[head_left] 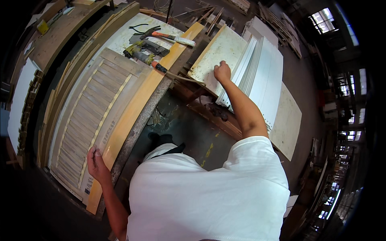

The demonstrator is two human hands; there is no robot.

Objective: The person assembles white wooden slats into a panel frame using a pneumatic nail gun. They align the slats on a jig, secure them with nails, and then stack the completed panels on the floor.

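A louvered wooden shutter panel (94, 96) lies flat on the workbench to my left, with handwriting on its frame. My left hand (98, 166) is at the panel's near frame, fingers stretched out and apart, nothing visible in them. At the right, my right hand (222, 72) is over a speckled white board (217, 50), its fingers curled together. Whatever they may hold is too small or hidden to make out. Beyond the panel lie a yellow-green nail gun (136, 52), a hammer (173, 38) with an orange and white handle, and a pair of pincers (138, 28).
An air hose (185, 78) runs from the nail gun across the gap between benches. Long white slats (257, 76) are stacked right of my hand. A smooth wooden strip (132, 116) edges the left bench. Another table (60, 34) stands at far left.
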